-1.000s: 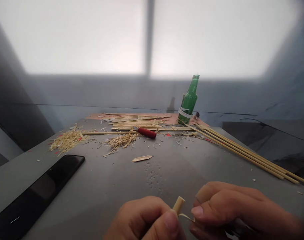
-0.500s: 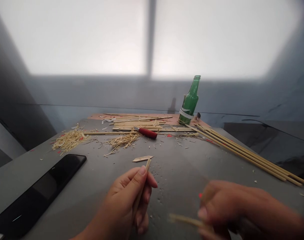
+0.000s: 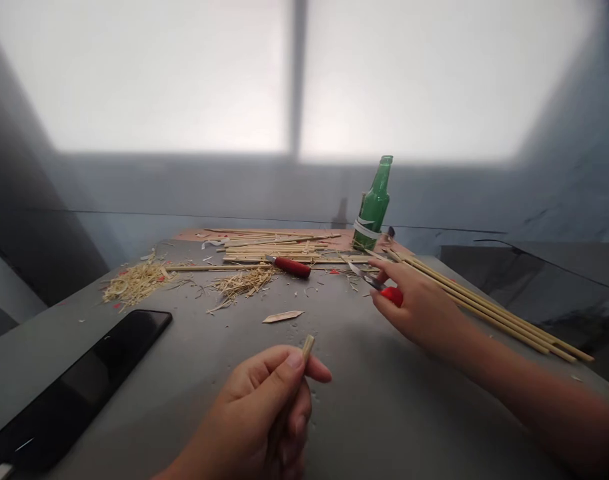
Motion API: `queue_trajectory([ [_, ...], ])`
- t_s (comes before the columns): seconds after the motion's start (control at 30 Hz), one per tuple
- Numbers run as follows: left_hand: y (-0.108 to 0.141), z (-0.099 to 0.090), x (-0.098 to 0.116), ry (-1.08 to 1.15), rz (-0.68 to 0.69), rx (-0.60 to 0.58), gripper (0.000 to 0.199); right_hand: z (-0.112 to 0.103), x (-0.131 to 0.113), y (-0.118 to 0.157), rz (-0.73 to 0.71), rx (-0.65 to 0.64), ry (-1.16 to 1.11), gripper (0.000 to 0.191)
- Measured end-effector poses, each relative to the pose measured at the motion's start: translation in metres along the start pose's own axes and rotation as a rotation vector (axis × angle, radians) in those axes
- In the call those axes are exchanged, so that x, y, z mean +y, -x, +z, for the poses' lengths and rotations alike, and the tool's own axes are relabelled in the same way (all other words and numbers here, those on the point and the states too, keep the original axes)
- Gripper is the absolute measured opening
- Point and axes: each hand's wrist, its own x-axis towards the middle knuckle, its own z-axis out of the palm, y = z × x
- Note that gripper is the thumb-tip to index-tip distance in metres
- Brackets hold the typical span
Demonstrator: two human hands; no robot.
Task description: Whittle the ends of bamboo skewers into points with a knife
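My left hand (image 3: 269, 400) is closed around a thin bamboo stick (image 3: 308, 345), its tip standing above the thumb and its lower part hidden by the palm. Out over the table, my right hand (image 3: 414, 297) has its fingers around a red-handled cutting tool (image 3: 393, 295) with a pale pointed blade and a dark neck; its exact kind is unclear. A flat pointed bamboo sliver (image 3: 283, 317) lies beyond my left hand. The knife with the dark red handle (image 3: 293, 267) rests near the stack of cut bamboo sticks (image 3: 274, 249).
A tilted green bottle (image 3: 377, 203) with a white band stands at the back. Long bamboo rods (image 3: 499, 310) run along the right side. Shavings lie in a left pile (image 3: 134, 283) and a middle pile (image 3: 244, 283). A black phone (image 3: 84, 387) lies at the left.
My right hand has moved forward from the near right and now has the red-handled tool. The short stick it held no longer shows there. My left hand has shifted slightly right and down.
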Motion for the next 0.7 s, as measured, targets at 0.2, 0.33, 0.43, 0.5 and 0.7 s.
queue_trajectory([
  [0.2, 0.031, 0.027, 0.077, -0.019, 0.525, -0.14, 0.022, -0.007, -0.002, -0.002, 0.069, -0.024, -0.102, 0.037],
  [0.33, 0.04, 0.035, 0.108, -0.389, 1.159, 0.012, 0.033, -0.009, -0.001, -0.008, 0.059, -0.019, -0.197, 0.032],
  [0.43, 0.022, 0.032, 0.107, -0.659, 1.254, -0.06, 0.048, -0.016, -0.012, -0.009, 0.05, -0.019, -0.31, 0.037],
  [0.5, 0.005, 0.031, 0.103, -0.78, 1.35, -0.053, 0.056, -0.029, -0.028, -0.007, 0.024, -0.04, -0.406, 0.048],
  [0.7, -0.022, 0.036, 0.104, -0.865, 1.52, 0.016, 0.072, -0.106, -0.095, 0.01, -0.22, -0.078, -0.856, 0.054],
])
